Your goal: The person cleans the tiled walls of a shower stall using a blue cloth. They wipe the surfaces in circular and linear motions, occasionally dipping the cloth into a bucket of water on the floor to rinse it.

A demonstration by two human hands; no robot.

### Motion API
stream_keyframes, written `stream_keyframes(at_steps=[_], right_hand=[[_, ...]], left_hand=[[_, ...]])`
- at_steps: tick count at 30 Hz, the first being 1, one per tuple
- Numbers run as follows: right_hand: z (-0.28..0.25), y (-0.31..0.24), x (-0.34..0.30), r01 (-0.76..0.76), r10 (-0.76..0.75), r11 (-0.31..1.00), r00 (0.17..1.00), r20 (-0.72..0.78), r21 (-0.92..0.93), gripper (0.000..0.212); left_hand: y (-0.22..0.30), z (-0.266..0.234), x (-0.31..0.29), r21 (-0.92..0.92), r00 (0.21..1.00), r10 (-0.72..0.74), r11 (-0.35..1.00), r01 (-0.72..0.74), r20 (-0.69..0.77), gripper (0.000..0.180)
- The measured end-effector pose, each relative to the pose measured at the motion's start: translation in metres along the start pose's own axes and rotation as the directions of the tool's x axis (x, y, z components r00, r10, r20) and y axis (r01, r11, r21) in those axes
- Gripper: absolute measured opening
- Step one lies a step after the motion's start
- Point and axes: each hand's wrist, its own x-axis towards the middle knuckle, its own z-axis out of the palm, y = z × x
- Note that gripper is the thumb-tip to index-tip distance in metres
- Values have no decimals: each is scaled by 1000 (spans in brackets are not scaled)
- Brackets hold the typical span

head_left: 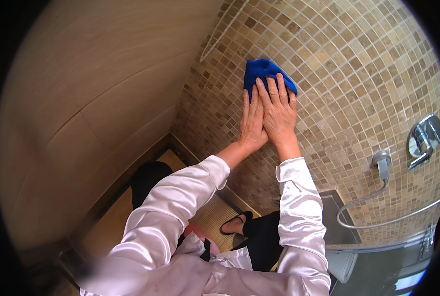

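A blue cloth (259,69) lies bunched against the mosaic-tiled wall (338,84). My right hand (280,116) presses flat on it, fingers stretched out across its lower part. Close beside it, my left hand (252,126) also lies flat with straight fingers, its fingertips at the cloth's lower left edge. The two hands touch along their inner sides, and my left thumb is mostly hidden by the right hand. Both arms reach forward in shiny pale sleeves.
To the right, a chrome shower mixer (424,140) and a hose outlet (382,160) with a looping hose (345,217) project from the wall. A plain tiled wall (96,74) meets the mosaic at left. A white cord (220,32) hangs above. Below is a ridged floor (207,217).
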Motion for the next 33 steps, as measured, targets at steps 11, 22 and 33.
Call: stream_keyframes(at_steps=[11, 22, 33], right_hand=[[-33, 41, -129, -295, 288, 945, 955, -63, -140, 44], [-62, 77, -76, -397, 370, 905, 912, -180, -153, 48], [-25, 56, -194, -426, 407, 886, 904, -133, -184, 54]], left_hand=[[58, 32, -54, -118, 919, 254, 966, -228, 301, 70], [83, 19, 24, -38, 881, 429, 902, -430, 201, 66], [64, 49, -54, 47, 795, 437, 865, -500, 420, 65]])
